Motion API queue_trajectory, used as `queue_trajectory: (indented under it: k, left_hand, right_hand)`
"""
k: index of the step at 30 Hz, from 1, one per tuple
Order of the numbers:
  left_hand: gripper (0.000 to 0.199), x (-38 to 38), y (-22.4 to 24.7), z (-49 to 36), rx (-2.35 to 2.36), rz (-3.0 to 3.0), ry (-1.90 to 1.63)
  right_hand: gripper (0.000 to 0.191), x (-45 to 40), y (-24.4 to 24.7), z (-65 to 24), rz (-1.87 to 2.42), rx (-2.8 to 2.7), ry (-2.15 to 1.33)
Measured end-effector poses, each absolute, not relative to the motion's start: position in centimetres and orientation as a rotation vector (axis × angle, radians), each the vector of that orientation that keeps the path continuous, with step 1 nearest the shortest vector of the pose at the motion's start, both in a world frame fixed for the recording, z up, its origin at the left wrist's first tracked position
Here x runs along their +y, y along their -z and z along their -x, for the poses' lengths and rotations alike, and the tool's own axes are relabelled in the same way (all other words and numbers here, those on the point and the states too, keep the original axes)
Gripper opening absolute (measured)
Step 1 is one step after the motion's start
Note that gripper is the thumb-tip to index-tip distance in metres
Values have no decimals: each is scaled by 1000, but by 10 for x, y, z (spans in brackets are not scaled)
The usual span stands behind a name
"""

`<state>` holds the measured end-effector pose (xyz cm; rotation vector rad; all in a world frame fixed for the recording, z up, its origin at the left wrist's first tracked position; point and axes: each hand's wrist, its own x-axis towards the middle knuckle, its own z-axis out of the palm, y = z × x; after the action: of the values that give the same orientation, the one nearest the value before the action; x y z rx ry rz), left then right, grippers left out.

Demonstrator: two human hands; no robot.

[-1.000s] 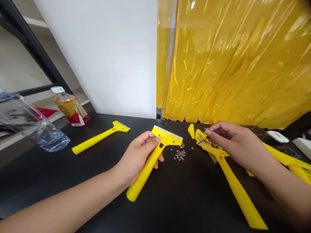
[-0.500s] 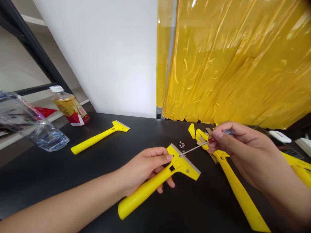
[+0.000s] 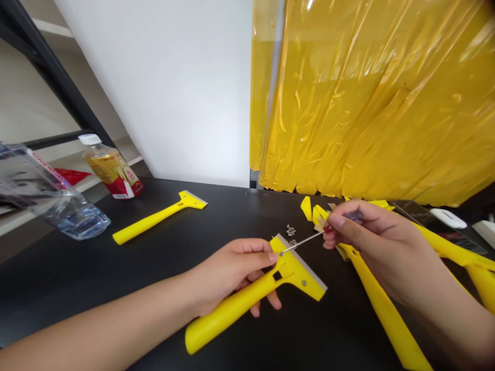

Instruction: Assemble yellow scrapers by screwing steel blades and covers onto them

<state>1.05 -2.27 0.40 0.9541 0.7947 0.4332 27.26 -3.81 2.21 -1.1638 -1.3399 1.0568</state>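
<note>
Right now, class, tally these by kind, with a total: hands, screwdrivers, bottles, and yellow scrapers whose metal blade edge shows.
Hands: 2 (left hand, right hand)
Screwdriver: 1
Bottles: 2 (clear bottle, white-capped bottle)
Scrapers with blade edge showing: 2 (held scraper, lying scraper)
Total: 7

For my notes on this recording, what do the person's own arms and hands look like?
Both the left grip and the right grip are bare human hands, without gloves, rings or watches in view. The forearms are bare too, with no sleeves, cables or markings showing.
</note>
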Motion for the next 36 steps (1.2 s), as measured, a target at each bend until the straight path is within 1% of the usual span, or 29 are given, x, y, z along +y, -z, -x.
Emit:
queue_trajectory:
  k: [8,16,32,36]
  left_hand:
    - [20,-22,-3,-10,776,-934,-423]
    - [20,-23,-2,-10,780,-943,-437]
    - [22,-21,-4,-9,787,-943,-428]
    - [22,-21,-4,-9,786,-959,-424]
  right_hand:
    - [22,-36,-21,-272,1172,-1382,-1041]
    - [18,-35,-21,-273,1166,-1360,-1050]
    - [25,-36,-25,-270,1177,-1338,-1032]
    - [24,-37,-23,-272,1194,-1368,-1036]
